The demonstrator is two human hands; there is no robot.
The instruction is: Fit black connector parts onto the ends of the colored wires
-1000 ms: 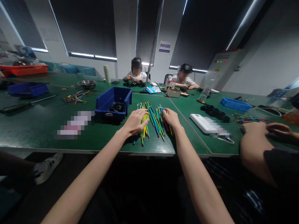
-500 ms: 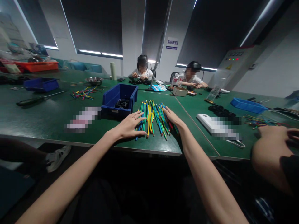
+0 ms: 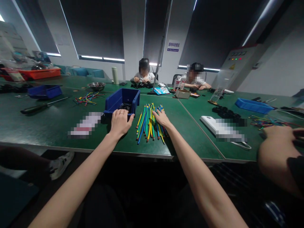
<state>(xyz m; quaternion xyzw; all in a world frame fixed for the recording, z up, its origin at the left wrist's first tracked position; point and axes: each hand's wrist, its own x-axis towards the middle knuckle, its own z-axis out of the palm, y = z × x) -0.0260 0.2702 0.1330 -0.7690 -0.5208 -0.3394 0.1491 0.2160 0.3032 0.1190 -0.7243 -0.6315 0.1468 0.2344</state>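
Note:
A bundle of short cut wires [image 3: 147,125], blue, green and yellow, lies side by side on the green table in front of me. My right hand [image 3: 163,119] rests on the right part of the bundle, fingers stretched out and apart. Just left of the wires, my left hand [image 3: 121,123] is at the front lip of a blue bin [image 3: 113,103], its fingertips over the edge and its thumb spread away. Small black parts [image 3: 125,107] lie inside the bin, partly hidden by that hand.
Left are a screwdriver [image 3: 44,105], loose coloured wires [image 3: 87,98] and a metal bowl [image 3: 96,86]. A white power bank [image 3: 210,124], black parts [image 3: 228,114] and a blue tray [image 3: 254,106] lie right, near another person's arm [image 3: 276,148]. Two people sit across the table.
My left hand has left the wires and moved left to the bin's front edge. My right hand has shifted left, and the wires now lie closer together.

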